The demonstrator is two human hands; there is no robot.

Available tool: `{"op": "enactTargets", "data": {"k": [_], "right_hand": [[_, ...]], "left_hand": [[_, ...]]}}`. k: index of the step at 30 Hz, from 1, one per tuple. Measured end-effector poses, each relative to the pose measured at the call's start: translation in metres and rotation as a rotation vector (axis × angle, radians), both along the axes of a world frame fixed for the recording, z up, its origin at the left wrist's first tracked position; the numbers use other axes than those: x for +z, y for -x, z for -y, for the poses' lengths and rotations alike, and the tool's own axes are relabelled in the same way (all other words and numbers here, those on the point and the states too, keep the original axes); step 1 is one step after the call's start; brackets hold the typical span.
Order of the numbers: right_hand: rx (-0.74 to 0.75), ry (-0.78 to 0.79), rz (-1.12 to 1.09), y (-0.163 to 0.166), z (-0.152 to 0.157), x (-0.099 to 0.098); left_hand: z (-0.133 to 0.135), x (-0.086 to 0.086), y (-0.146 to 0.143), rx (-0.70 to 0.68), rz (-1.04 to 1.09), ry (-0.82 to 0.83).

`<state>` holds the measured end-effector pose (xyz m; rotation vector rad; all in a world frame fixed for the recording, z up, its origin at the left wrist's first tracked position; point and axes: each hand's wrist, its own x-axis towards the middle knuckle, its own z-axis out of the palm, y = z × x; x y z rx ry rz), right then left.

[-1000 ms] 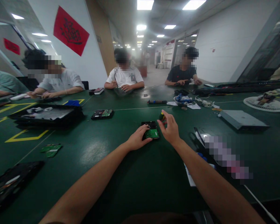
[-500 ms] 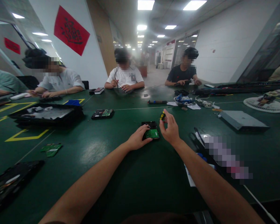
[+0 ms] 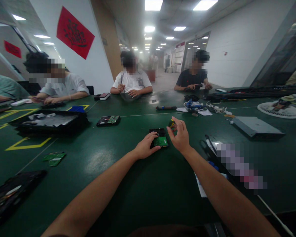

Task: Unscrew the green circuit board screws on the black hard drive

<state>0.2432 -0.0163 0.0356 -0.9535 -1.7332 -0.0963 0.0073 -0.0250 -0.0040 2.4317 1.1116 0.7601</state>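
Observation:
A black hard drive with a green circuit board (image 3: 160,141) lies on the table in front of me. My left hand (image 3: 146,145) grips its left side, fingers over the top and thumb along the near edge. Just to the right, my right hand (image 3: 180,136) is raised beside the drive. Its thumb and fingers pinch a short yellow-and-black screwdriver (image 3: 172,123), partly hidden by the fingers. The screwdriver's tip cannot be made out.
Another drive (image 3: 108,120) lies further left, beyond loose green boards (image 3: 54,158). A black tray (image 3: 49,123) stands at the left. At the right are a grey metal box (image 3: 258,126), a bundle of blue cables (image 3: 193,104) and a white round grille (image 3: 279,111). Several people sit opposite.
The screwdriver has turned a little in my right hand, so less of its yellow part shows, and the right fingers have shifted slightly. My left hand and the drive stay put.

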Motion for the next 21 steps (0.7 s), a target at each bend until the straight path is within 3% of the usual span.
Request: {"op": "enactTargets", "data": {"k": [21], "right_hand": [[-0.009, -0.013, -0.005, 0.0003, -0.0009, -0.0014]], "left_hand": [[0.0013, 0.0016, 0.0001, 0.006, 0.006, 0.001]]}}
